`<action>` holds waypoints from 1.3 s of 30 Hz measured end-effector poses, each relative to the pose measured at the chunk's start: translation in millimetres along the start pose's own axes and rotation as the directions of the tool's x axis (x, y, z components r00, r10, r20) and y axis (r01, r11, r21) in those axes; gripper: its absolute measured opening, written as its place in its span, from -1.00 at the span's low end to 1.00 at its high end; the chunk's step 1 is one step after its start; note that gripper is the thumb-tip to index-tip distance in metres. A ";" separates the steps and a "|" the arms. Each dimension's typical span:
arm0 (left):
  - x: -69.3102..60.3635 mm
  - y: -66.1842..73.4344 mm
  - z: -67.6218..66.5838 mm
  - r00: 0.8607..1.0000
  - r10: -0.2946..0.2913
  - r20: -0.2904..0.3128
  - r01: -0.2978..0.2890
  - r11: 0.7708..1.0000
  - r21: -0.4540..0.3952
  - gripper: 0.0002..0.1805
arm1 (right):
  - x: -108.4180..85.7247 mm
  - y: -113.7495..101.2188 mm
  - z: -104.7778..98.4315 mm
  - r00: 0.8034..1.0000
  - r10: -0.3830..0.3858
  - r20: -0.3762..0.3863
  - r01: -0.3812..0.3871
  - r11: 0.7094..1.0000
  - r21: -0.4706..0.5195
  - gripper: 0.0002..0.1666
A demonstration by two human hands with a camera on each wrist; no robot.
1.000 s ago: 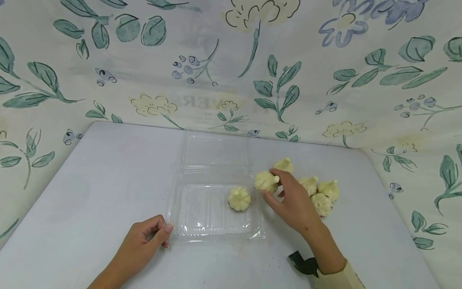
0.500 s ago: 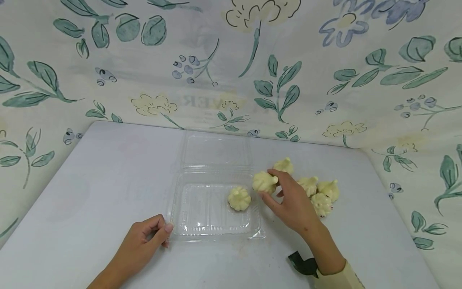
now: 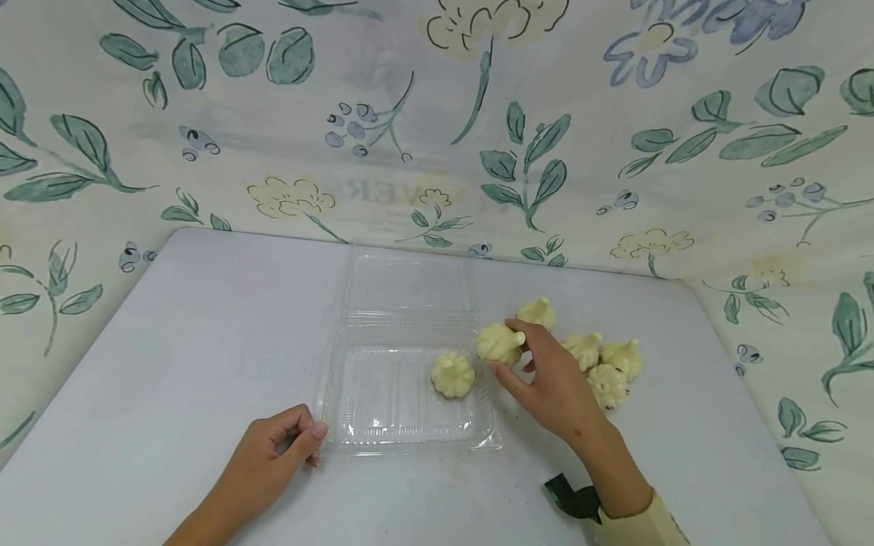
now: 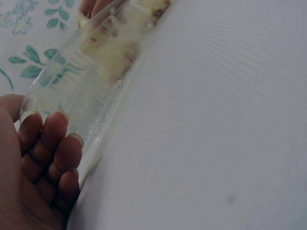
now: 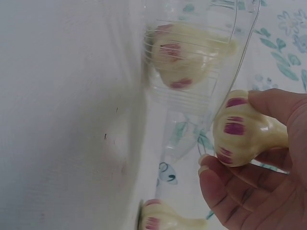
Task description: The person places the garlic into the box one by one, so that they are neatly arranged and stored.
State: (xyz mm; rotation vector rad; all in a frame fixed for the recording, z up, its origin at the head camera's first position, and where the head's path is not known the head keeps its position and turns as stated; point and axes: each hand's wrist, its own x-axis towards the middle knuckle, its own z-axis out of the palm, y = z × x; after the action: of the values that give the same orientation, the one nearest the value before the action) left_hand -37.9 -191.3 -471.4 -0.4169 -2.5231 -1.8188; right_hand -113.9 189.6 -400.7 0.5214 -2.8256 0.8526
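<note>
An open clear plastic clamshell box (image 3: pixel 372 449) lies mid-table, its lid (image 3: pixel 410 284) folded back. My left hand (image 3: pixel 276 447) pinches the box's near left edge; in the left wrist view, the thumb is on the rim and the curled fingers (image 4: pixel 67 153) are below. Inside the box, toward the right, sits a pale garlic bulb (image 3: pixel 453 374). My right hand (image 3: pixel 556 387) grips a second garlic bulb (image 3: pixel 498 343) between thumb and fingers at the box's right rim. Purple streaks mark this held bulb (image 5: pixel 235 129) in the right wrist view.
Right of the box, several more garlic bulbs (image 3: pixel 620 360) lie on the white table (image 3: pixel 205 334), partly behind my right hand. One bulb (image 3: pixel 537 311) sits farther back. A dark strap (image 3: pixel 573 500) is by my right wrist. Floral cloth (image 3: pixel 410 114) stands behind the table.
My right hand shifted slightly left with the garlic bulb, then stayed put. My left hand and the box have not moved.
</note>
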 end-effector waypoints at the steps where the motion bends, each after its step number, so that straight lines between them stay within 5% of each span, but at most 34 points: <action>1: -0.1 0.1 0.0 1.000 -0.002 -0.001 0.002 1.000 0.001 -0.65 | 0.0 0.0 0.0 1.000 0.000 0.000 0.000 1.000 0.002 -0.23; 39: 0.5 0.8 -1.0 1.000 -0.010 0.016 0.010 1.000 0.002 -0.66 | 0.2 1.9 3.2 1.000 0.002 0.009 -0.002 1.000 -0.004 -0.25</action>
State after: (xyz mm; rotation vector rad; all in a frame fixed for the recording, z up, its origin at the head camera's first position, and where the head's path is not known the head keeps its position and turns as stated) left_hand -38.4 -191.9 -470.2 -0.4211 -2.5420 -1.8243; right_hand -115.0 189.3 -404.3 0.5231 -2.8358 0.8475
